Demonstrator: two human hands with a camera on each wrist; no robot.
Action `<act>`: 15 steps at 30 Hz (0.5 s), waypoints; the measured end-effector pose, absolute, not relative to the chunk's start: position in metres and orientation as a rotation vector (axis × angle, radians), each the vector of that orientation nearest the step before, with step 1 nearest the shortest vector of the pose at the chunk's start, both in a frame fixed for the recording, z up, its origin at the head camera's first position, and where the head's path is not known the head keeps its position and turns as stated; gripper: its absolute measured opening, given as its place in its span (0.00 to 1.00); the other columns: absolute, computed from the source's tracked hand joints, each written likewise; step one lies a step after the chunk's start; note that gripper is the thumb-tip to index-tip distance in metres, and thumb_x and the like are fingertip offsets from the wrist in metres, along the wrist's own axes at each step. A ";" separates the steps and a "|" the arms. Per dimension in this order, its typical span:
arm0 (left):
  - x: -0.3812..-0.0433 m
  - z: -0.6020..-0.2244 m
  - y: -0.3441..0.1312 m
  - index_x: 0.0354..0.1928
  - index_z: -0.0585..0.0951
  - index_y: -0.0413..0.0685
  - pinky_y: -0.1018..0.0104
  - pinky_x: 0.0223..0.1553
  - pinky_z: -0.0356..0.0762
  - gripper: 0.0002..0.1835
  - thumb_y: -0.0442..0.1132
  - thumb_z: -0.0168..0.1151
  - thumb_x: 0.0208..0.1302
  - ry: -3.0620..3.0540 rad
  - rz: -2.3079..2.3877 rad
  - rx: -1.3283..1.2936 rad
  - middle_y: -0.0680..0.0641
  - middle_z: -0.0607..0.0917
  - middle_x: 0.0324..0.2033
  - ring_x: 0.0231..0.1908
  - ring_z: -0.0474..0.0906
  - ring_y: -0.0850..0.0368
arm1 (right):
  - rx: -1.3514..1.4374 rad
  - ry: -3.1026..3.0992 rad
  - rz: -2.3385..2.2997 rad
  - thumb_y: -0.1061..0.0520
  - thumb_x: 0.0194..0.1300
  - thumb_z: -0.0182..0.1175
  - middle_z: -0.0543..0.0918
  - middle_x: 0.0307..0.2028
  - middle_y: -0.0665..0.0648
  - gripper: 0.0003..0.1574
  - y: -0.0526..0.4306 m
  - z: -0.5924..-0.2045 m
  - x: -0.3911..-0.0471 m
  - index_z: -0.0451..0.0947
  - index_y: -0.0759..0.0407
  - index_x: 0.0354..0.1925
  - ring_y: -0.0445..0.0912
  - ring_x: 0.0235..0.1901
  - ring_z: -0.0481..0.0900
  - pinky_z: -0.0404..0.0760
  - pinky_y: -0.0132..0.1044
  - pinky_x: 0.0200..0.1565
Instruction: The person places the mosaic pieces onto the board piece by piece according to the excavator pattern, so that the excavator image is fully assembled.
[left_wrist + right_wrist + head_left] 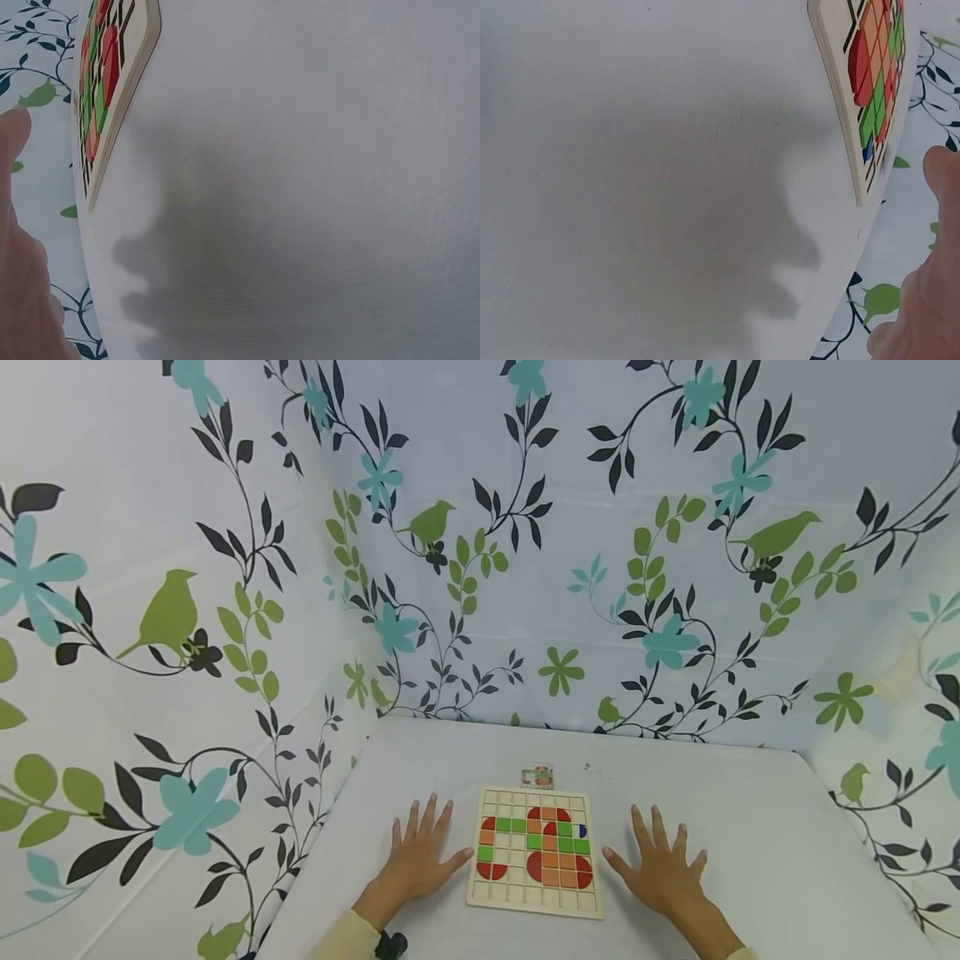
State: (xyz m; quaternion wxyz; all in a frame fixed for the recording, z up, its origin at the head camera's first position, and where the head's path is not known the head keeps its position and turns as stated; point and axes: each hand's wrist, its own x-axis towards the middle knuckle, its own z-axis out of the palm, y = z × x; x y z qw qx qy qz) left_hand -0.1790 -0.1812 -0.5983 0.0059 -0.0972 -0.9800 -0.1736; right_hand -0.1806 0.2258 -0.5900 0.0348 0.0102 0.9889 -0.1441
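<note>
A wooden grid board (492, 897) lies on the white table between the two hands. Red, orange and green pieces, some square and some rounded, fill part of its cells, with one small blue piece (582, 832) near the right edge. The left hand (417, 860) is to the left of the board, fingers straight and spread, holding nothing. On the other side, the right hand (664, 873) has its fingers spread too and holds nothing. Each thumb points toward the board. Both wrist views show the board's edge and part of the hand.
Just beyond the board is a small picture card (537, 775) with a coloured pattern. Cloth printed with birds, leaves and flowers (667, 643) hangs behind and beside the white table (750, 810). A small dark object (391, 945) shows by the left sleeve.
</note>
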 end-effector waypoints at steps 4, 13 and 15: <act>-0.182 -0.598 -0.182 0.84 0.58 0.53 0.18 0.74 0.40 0.51 0.77 0.49 0.70 -3.096 -0.505 -0.291 0.37 0.52 0.84 0.82 0.43 0.28 | 0.032 3.038 -0.438 0.17 0.67 0.53 0.43 0.82 0.75 0.67 0.227 -0.592 -0.182 0.47 0.55 0.85 0.88 0.75 0.38 0.35 0.91 0.62; -0.179 -0.601 -0.184 0.84 0.58 0.54 0.19 0.74 0.38 0.51 0.79 0.47 0.70 -3.123 -0.483 -0.230 0.38 0.51 0.84 0.83 0.41 0.30 | 0.058 2.991 -0.489 0.20 0.70 0.54 0.41 0.82 0.76 0.66 0.223 -0.581 -0.176 0.46 0.57 0.85 0.87 0.75 0.37 0.35 0.91 0.62; -0.179 -0.600 -0.185 0.84 0.59 0.54 0.18 0.74 0.37 0.51 0.78 0.47 0.70 -3.121 -0.493 -0.228 0.38 0.51 0.84 0.83 0.42 0.30 | 0.062 2.987 -0.491 0.20 0.70 0.53 0.41 0.82 0.76 0.66 0.223 -0.580 -0.175 0.45 0.58 0.85 0.87 0.75 0.37 0.35 0.90 0.63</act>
